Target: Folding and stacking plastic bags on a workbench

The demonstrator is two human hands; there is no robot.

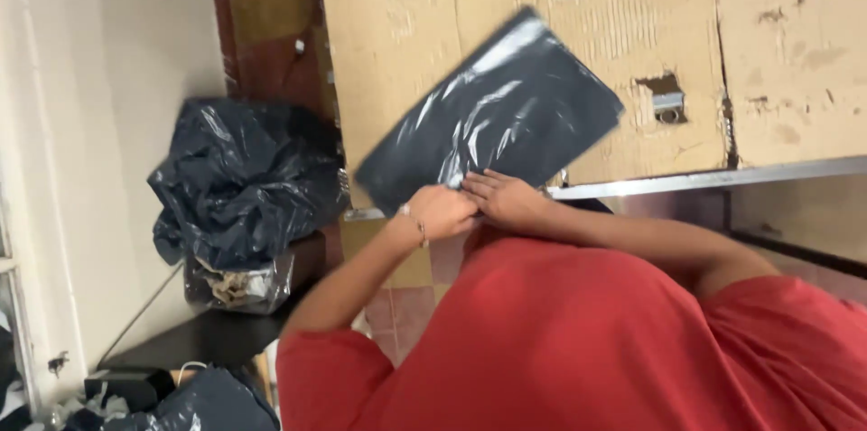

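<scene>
A flat black packet in glossy clear plastic (506, 115) is tilted up over a cardboard-covered table (406, 16). Both my hands grip its near edge, close together. My left hand (442, 212), with a thin bracelet at the wrist, pinches the plastic at the bottom edge. My right hand (508, 196) lies beside it, touching it, with fingers on the same edge. My red shirt (587, 350) fills the lower part of the view.
The table has a metal front rail (722, 178) and a small cut-out with a metal fitting (666, 104). A bulging black plastic bag (239, 178) sits at the left over a clear bag of scraps (237, 287). A pale wall (81, 124) is further left.
</scene>
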